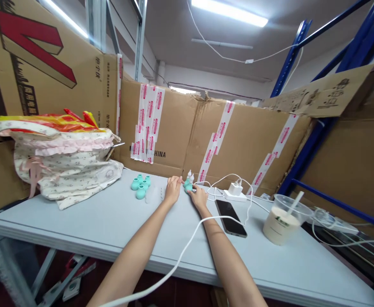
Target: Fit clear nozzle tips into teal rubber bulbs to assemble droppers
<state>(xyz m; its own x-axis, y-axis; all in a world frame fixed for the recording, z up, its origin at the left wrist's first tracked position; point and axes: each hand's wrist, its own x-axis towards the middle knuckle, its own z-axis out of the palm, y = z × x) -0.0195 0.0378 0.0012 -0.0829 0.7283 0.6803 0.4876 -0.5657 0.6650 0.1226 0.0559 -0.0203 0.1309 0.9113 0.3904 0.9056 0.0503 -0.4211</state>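
Both my arms reach across a pale grey table [103, 221]. My left hand [173, 188] and my right hand [198, 196] meet at a small teal and white part [188, 182] near the table's far edge, fingers curled onto it from either side. To the left of my left hand stand several small teal bottle-shaped pieces [140, 185], with a small clear piece [153, 195] lying beside them.
A black phone [230, 217] lies right of my right arm, with a white charger [235, 190] and cables behind it. A lidded cup with a straw [284, 221] stands at right. A floral cloth bundle [65, 160] sits at left. Taped cardboard walls [238, 140] enclose the table.
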